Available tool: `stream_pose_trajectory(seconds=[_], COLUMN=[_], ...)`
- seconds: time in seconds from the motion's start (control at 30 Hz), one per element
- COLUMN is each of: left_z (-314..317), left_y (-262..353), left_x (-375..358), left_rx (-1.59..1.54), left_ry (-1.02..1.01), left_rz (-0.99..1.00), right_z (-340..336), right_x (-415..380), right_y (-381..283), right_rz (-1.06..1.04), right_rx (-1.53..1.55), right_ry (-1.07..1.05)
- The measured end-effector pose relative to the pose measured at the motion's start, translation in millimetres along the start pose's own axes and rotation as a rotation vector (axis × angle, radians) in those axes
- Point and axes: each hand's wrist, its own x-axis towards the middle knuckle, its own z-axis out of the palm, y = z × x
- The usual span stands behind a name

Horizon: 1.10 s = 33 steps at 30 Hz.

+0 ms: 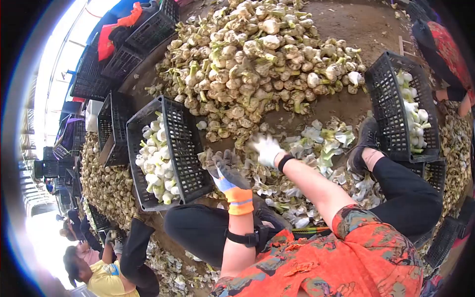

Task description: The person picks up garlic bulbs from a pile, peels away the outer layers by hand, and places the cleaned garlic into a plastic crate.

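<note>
My left hand (225, 170), in a grey-coated glove with a blue-and-white back and an orange cuff, is raised beside the near crate. Its grey fingers point up and apart, and no bulb shows in them. My right hand (267, 150) wears a white glove and hovers over the front of the pile, its fingers smeared by motion. Beyond both hands rises a big heap of untrimmed garlic bulbs (247, 64). Loose garlic skins and leaves (316, 143) cover the ground by my right wrist. On my left, a tilted black crate (185, 148) holds cleaned white garlic (157, 161).
Another black crate (391, 104) with cleaned garlic stands beyond my right foot (363, 143). Stacked crates (121, 59) line the upper left. A co-worker in yellow (106, 277) sits at lower left near another garlic heap (106, 173). Someone in red (450, 54) is at far right.
</note>
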Motion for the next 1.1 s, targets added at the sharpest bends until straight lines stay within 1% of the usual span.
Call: stream_pose_trajectory(seconds=[0.03, 0.07, 0.1, 0.13, 0.17, 0.2, 0.23, 0.27, 0.3, 0.33, 0.4, 0.47, 0.53, 0.57, 0.6, 0.67, 0.7, 0.73, 0.8, 0.83, 0.87, 0.93, 0.97, 1.0, 1.07, 1.1], left_z=[-8.7, -14.5, -16.3, -13.5, -11.0, -11.0, -12.9, -13.2, -13.3, -13.5, -13.9, -15.4, -17.5, -17.8, -18.7, -17.8, -24.9, -18.9, 0.7, -1.0, -3.4, 5.4, 7.8, 9.2, 10.3, 11.0], left_y=[-5.0, -8.5, -8.8, -6.8, -2.0, 0.5, -1.0, -0.3, 1.8, 2.1, -0.3, -2.4, -6.4, -11.6, -14.3, -23.9, -34.2, -26.1, 1.8, 3.3, -3.4, 5.4, 13.2, 12.0, 11.6, 13.5], left_x=[6.4, 10.5, 12.5, 13.6, 11.4, 10.4, 10.0, 10.5, 8.9, 7.3, 8.6, 10.8, 14.4, 15.0, 15.3, 16.9, 22.9, 14.9, -2.1, -3.3, -10.5, -19.6, -26.0, -29.8, -40.4, -47.2], left_rx=[0.004, 0.000, -0.061, -0.057, -0.047, -0.037, -0.063, -0.079, -0.093, -0.109, -0.066, -0.030, -0.003, -0.028, 0.030, 0.136, 0.102, 0.045, -0.064, -0.169, -0.202, -0.167, -0.067, 0.037, -0.049, 0.043], left_ry=[-0.015, -0.029, -0.017, -0.027, -0.032, -0.037, -0.091, -0.102, -0.113, -0.122, -0.084, -0.067, -0.073, -0.032, -0.036, -0.048, -0.120, -0.156, -0.255, -0.441, -0.452, -0.457, -0.473, -0.530, -0.639, -0.661], left_rz=[0.015, 0.027, 0.009, 0.014, 0.015, 0.019, 0.057, 0.043, 0.027, 0.015, 0.017, 0.012, -0.011, -0.045, -0.100, -0.214, -0.283, -0.431, -0.709, -0.681, -0.558, -0.408, -0.351, -0.173, -0.048, 0.034], right_z=[16.9, 19.4, 40.2, 37.1, 55.7, 29.2, 31.7, 34.3, 21.8, -31.7, -23.7, 2.6, -7.2, -9.4, -25.0, -36.2, -60.2, -79.9, -82.5, -104.9, -103.2, -126.9, -143.9, -146.7, -155.0, -157.1], right_x=[-4.2, -17.2, -30.9, -43.4, -59.6, -79.5, -79.2, -69.1, -60.6, -37.9, 4.7, 56.1, 65.1, 65.3, 46.8, 12.5, -13.4, -38.2, -61.9, -86.2, -94.1, -117.4, -132.4, -134.3, -150.5, -158.8], right_y=[-3.6, -11.9, -5.1, -8.3, 6.0, 4.1, 20.8, 34.2, 38.9, 26.3, 36.6, 54.5, 48.8, 46.9, 34.8, 17.7, -0.4, -17.4, -19.7, -31.3, -32.0, -44.8, -46.4, -48.1, -47.3, -49.5], right_rz=[-0.125, -0.160, -0.272, -0.203, -0.272, -0.551, -0.487, -0.329, -0.175, 0.065, 0.151, 0.153, 0.243, 0.289, 0.311, 0.127, 0.036, -0.054, -0.491, -0.518, -0.554, -0.383, -0.245, -0.192, -0.095, -0.127], right_rx=[-0.037, -0.100, -0.125, -0.196, 0.026, -0.467, -0.274, -0.138, 0.005, 0.083, 0.123, 0.117, 0.279, 0.352, 0.623, 1.370, 1.304, 1.240, 0.911, 0.599, 0.724, 1.454, 1.488, 1.584, 1.481, 1.442], right_ry=[-0.073, -0.122, -0.069, -0.349, -0.415, -0.599, -0.646, -0.645, -0.623, -0.551, 0.278, 0.304, 0.227, 0.178, 0.154, 0.149, 0.217, 0.287, 0.481, 0.409, 0.373, 0.176, 0.267, 0.349, 0.399, 0.389])
